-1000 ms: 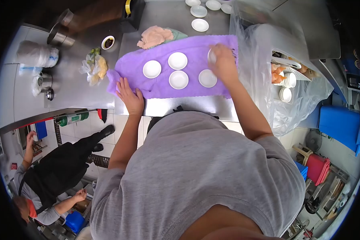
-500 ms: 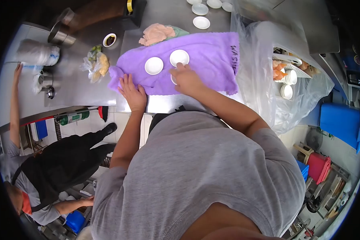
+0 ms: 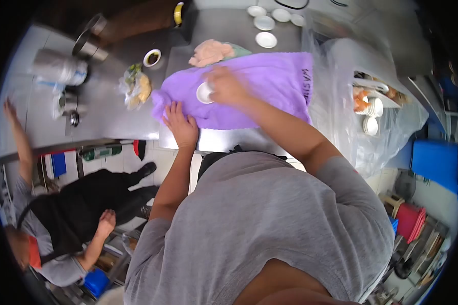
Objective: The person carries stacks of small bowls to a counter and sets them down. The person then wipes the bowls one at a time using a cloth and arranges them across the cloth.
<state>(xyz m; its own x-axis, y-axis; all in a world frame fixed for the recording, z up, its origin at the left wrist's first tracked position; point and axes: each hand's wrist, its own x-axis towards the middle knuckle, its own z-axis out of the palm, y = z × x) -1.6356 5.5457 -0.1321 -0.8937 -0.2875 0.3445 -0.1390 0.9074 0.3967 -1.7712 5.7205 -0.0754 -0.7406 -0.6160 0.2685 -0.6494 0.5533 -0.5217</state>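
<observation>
A purple towel (image 3: pixel 269 76) with black lettering along its right edge lies across the steel counter. On it is one small white dish (image 3: pixel 205 93), and my right hand (image 3: pixel 226 85) covers part of its right side. Motion blurs that hand's fingers, so whether they grip this dish or hold others is hidden. My left hand (image 3: pixel 181 123) lies flat on the towel's near-left edge, fingers spread, with nothing in it. Just beyond the towel sits a crumpled pink cloth (image 3: pixel 211 53), with a green cloth beside it.
Several white dishes (image 3: pixel 265 39) stand at the back of the counter. Left are bagged food (image 3: pixel 136 86) and a bowl of dark sauce (image 3: pixel 152 57). Clear plastic sheeting (image 3: pixel 331 112) hangs at the right by stacked cups (image 3: pixel 370 125). A co-worker in a black apron (image 3: pixel 81 203) is at the left.
My right hand has moved left and away from me to the left dish. Two other dishes no longer show on the towel. The co-worker's lower hand has risen.
</observation>
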